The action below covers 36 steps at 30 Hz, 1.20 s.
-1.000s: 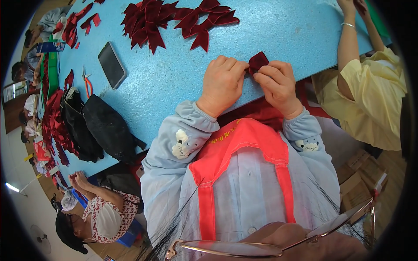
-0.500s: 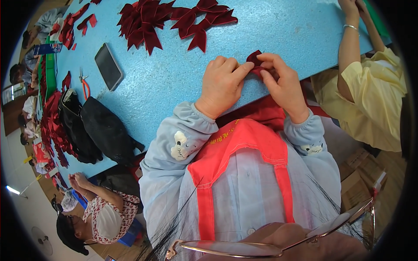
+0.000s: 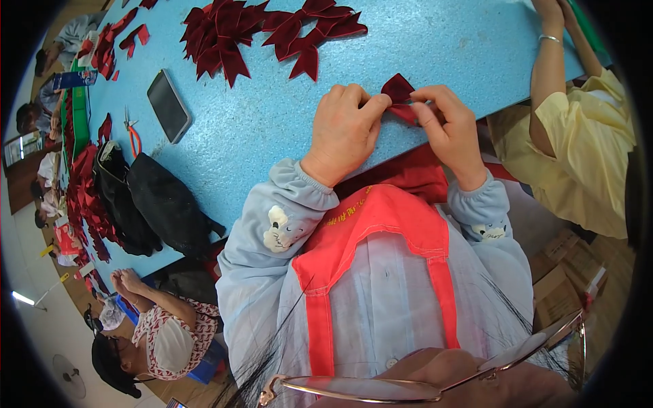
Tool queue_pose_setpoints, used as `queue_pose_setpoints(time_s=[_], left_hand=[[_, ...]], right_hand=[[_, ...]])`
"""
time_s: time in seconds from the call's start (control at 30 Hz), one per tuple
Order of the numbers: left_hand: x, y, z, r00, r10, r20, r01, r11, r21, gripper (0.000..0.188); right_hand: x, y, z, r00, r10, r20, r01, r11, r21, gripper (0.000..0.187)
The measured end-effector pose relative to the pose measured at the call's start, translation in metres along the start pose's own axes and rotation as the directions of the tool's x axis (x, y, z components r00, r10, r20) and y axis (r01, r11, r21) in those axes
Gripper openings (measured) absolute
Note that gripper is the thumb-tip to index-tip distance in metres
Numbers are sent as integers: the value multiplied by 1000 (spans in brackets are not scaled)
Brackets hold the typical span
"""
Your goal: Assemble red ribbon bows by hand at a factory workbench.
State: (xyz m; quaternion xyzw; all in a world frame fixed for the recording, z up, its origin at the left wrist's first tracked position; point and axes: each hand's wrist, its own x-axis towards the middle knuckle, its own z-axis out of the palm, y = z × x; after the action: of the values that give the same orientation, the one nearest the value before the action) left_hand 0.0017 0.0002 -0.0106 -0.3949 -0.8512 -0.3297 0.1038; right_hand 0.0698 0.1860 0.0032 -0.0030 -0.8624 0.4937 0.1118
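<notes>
A dark red velvet ribbon bow (image 3: 398, 89) is held between my two hands, just above the near edge of the blue table (image 3: 272, 115). My left hand (image 3: 345, 129) pinches it at its left side, thumb and forefinger together. The fingers of my right hand (image 3: 449, 126) close on its right side, and its lower loop shows between them. Part of the bow is hidden by my fingertips. Beyond my hands lie a pile of finished-looking red bows (image 3: 223, 37) and a smaller cluster of bows (image 3: 314, 34).
At left lie a phone (image 3: 169, 107), orange-handled pliers (image 3: 134, 136), a black cloth bag (image 3: 166, 200) and heaped red ribbon (image 3: 81, 190). A person in yellow (image 3: 578, 143) sits at right; another in a patterned top (image 3: 170, 340) sits at lower left. Cardboard boxes (image 3: 561, 292) stand at lower right.
The bow's upper loop now stands out more fully above my fingers. My right hand has shifted slightly right, and my left hand has moved slightly left.
</notes>
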Motion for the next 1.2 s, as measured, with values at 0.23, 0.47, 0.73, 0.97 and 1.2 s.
queue_pose_setpoints(time_s=[0.23,0.47,0.73,0.97,1.2], left_hand=[[0,2,2,998,-11,-60,12,1000,14,26],[2,6,1,999,-38,-37,37,999,-24,25],[3,7,1,997,-50,-52,49,999,-22,22],[4,6,-1,999,15,37,-18,996,88,24],[-2,0,2,996,74,-41,-74,997,13,24]], right_hand=[[-1,7,2,925,-376,-48,343,885,-316,21],[-3,12,7,872,-483,-83,421,825,-378,21],[-2,10,10,928,-365,-72,313,870,-381,18],[1,12,9,805,-591,58,574,750,-327,21],[-4,0,4,981,-182,-62,185,981,50,10]])
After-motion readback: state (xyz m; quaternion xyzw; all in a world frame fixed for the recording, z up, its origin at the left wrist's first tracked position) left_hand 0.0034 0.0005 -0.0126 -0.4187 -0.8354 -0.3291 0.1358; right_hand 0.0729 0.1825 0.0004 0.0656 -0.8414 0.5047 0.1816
